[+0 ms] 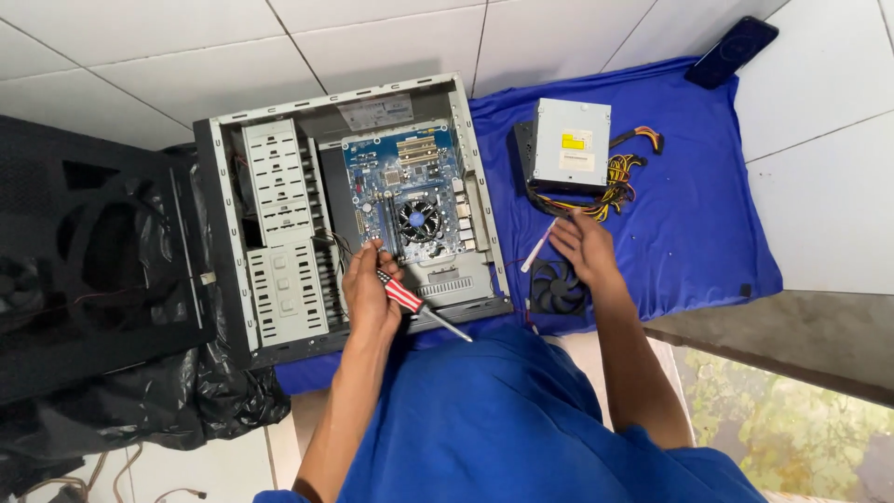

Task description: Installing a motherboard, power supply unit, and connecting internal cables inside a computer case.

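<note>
- The case (279,233) is a grey sheet-metal box lying open on its side, with perforated drive cages at 9 o'clock inside it and a glossy blue board (410,191) at 3 o'clock.
- A round black cooler fan (418,221) sits on the board near its lower edge.
- The left hand (370,293) is at 6 o'clock of the board, fingers curled shut around a screwdriver (421,305) with a red-and-white striped handle; its thin steel shaft points toward 4 o'clock, out over the case rim.
- The right hand (583,246) lies on the cloth (689,205) at 3 o'clock of the case, fingers loosely spread and pressed flat; a white strip (537,251) shows just beside it, though I cannot tell if it is gripped.
- A boxy grey power unit (570,145) with a tangle of yellow and black wires (615,186) stands at 12 o'clock of that hand.
- A square black fan (557,287) lies at 6 o'clock of it, just beside the wrist.
- The cloth is soft, wrinkled blue fabric on a floor (121,65) of smooth white tiles.
- A dark phone (732,50) rests at 1 o'clock, at the cloth's far corner.
- A black panel (93,251) and crumpled plastic bag (196,391) lie at 9 o'clock of the case.
</note>
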